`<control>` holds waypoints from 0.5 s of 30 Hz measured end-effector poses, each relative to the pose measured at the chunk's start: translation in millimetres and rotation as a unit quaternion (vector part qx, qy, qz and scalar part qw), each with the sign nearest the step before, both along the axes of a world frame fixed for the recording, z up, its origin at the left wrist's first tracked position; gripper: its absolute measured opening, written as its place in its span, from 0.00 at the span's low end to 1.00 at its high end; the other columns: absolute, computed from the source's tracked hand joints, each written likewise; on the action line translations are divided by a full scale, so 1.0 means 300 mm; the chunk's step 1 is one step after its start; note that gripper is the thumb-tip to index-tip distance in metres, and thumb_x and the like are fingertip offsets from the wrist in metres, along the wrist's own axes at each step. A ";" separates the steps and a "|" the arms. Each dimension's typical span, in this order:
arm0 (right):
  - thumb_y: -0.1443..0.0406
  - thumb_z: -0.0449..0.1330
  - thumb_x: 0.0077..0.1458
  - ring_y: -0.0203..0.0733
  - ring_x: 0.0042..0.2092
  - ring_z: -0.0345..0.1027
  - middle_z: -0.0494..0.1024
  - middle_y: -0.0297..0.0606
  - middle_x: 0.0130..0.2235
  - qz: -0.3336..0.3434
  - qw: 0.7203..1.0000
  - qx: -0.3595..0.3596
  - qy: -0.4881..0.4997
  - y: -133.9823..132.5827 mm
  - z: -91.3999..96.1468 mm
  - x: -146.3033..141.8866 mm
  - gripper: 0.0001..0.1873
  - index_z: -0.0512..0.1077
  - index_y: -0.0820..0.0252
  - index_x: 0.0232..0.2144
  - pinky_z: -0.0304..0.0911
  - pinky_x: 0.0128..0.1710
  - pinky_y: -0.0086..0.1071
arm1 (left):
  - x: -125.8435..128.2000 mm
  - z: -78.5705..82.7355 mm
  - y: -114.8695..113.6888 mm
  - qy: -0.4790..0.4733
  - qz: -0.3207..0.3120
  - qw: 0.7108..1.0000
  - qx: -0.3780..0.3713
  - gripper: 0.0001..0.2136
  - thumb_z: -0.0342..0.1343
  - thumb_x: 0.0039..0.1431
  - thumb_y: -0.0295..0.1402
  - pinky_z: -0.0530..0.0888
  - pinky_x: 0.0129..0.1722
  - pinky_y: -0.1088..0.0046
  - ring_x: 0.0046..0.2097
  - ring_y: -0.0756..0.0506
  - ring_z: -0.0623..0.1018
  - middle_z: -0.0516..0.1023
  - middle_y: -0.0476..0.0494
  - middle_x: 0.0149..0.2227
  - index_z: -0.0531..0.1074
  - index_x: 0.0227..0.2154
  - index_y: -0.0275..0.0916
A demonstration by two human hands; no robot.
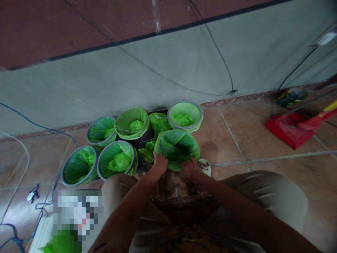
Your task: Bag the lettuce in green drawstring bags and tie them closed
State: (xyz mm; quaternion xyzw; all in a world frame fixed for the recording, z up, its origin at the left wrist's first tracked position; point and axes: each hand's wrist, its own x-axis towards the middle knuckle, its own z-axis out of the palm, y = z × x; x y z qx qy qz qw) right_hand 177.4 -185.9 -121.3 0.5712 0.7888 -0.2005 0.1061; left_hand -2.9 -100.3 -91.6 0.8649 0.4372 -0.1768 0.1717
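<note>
A green plastic bag [177, 140] is spread over a bin in front of my knees, and its mouth gapes towards me. My left hand [160, 163] has its fingers closed on the near left edge of this bag. On the near right edge, my right hand [191, 169] grips the same bag. The bag hides most of the bin under it. To the left, a loose bundle of green plastic [147, 151] lies close to my left hand. A round card or lid [204, 166] with a picture is beside my right hand.
Several bag-lined bins stand left and behind, among them a grey-rimmed bin [131, 151] and a bin by the wall [202, 116]. A red dustpan [289, 130] lies right. Blue cable [39, 117] and keys [33, 194] are at left. A pixelated patch hides things at lower left.
</note>
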 end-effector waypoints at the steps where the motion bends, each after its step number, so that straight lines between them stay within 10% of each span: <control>1: 0.67 0.50 0.62 0.52 0.50 0.69 0.80 0.50 0.45 -0.002 1.000 -0.001 0.000 0.000 -0.007 -0.008 0.16 0.76 0.64 0.45 0.44 0.63 0.53 | 0.015 0.027 -0.018 0.019 -0.014 1.000 0.018 0.12 0.60 0.53 0.25 0.46 0.61 0.33 0.63 0.28 0.62 0.74 0.28 0.51 0.76 0.42 0.33; 9: 0.66 0.54 0.59 0.53 0.55 0.66 0.77 0.50 0.49 -0.052 0.995 0.006 0.081 0.014 0.079 0.000 0.15 0.76 0.62 0.45 0.52 0.60 0.49 | 0.124 0.071 -0.201 0.016 -0.028 0.999 0.005 0.14 0.44 0.63 0.26 0.67 0.50 0.57 0.53 0.36 0.69 0.75 0.31 0.46 0.72 0.46 0.32; 15: 0.63 0.49 0.63 0.46 0.47 0.73 0.79 0.47 0.48 -0.355 0.927 0.056 0.104 0.123 0.128 0.232 0.20 0.72 0.62 0.54 0.64 0.46 0.32 | 0.177 0.019 -0.232 0.007 -0.041 0.999 0.025 0.13 0.46 0.65 0.30 0.67 0.48 0.59 0.52 0.37 0.69 0.76 0.33 0.45 0.72 0.47 0.33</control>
